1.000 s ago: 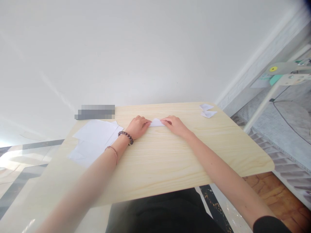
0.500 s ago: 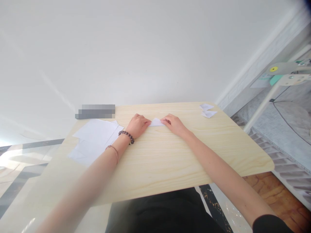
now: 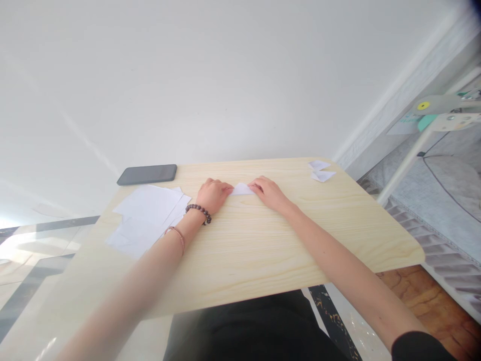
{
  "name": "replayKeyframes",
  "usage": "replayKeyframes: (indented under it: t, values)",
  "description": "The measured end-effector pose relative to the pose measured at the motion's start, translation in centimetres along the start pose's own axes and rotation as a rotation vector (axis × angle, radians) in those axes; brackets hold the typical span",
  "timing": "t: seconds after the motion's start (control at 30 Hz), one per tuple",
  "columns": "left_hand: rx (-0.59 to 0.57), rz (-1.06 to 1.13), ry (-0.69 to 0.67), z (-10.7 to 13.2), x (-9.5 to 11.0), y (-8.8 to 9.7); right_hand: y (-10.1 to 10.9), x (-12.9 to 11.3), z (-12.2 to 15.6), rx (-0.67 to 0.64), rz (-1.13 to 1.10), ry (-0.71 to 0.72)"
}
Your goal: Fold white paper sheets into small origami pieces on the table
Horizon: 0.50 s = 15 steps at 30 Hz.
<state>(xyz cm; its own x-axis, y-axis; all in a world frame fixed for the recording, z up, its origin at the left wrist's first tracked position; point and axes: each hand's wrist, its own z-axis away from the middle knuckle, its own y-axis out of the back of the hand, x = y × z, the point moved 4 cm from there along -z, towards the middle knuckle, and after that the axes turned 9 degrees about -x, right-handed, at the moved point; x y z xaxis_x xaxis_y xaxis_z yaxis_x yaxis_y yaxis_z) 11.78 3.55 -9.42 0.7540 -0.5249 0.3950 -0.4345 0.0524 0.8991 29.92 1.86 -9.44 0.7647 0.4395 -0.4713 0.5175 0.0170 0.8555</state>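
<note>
A small folded piece of white paper (image 3: 241, 189) lies on the light wooden table (image 3: 263, 245), near its far side. My left hand (image 3: 213, 195), with a bead bracelet at the wrist, presses its curled fingers on the paper's left end. My right hand (image 3: 268, 192) pinches down on the paper's right end. Both hands rest on the table top, and the paper shows only between the fingertips.
A loose stack of white paper sheets (image 3: 145, 215) lies at the table's left. A dark phone (image 3: 147, 174) rests at the far left corner. Two small folded paper pieces (image 3: 320, 171) sit at the far right corner. A white wall rises behind; a rug and stand are at right.
Both hands have stayed on the folded paper, shifting only slightly. The view has tilted a little.
</note>
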Motion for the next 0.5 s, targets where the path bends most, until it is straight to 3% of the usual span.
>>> replayKeyframes:
  t: [0.5]
  values:
    - [-0.002, 0.010, -0.026, 0.0, 0.0, -0.1, -1.3, -1.3, -0.4, 0.130, 0.199, -0.172]
